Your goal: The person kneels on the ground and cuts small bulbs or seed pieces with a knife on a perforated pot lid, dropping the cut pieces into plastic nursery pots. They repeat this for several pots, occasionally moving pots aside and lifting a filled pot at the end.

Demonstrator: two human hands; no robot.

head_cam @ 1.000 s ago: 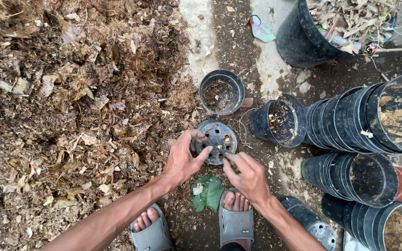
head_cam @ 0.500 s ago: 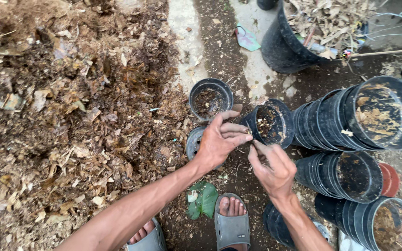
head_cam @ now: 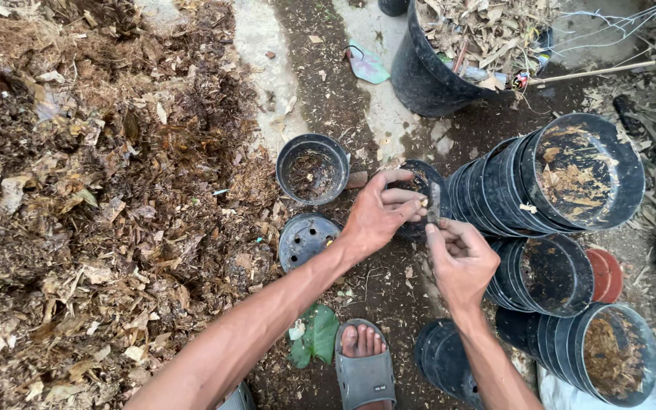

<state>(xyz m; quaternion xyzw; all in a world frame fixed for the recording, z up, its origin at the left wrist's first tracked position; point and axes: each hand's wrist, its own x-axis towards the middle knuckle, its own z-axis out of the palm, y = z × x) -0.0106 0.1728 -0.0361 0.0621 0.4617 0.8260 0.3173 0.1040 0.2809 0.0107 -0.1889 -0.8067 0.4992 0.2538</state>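
Two bare hands meet over a black plant pot on the dirt floor

The left hand [head_cam: 373, 216] curls its fingers over the rim of a small black pot [head_cam: 419, 193] lying on its side, its grip closed on that rim, while the right hand [head_cam: 461, 258] pinches a thin grey blade-like piece [head_cam: 433, 203] upright between thumb and fingertips, just beside the left fingers. The pot lies between an upright empty pot [head_cam: 313, 168] and a row of nested black pots [head_cam: 540, 178] lying on their sides. An upturned pot [head_cam: 305, 239] showing its drain holes sits near the left wrist. A heap of dry leaf mulch [head_cam: 93, 197] fills the left side, and a grey sandal [head_cam: 364, 372] with toes shows below
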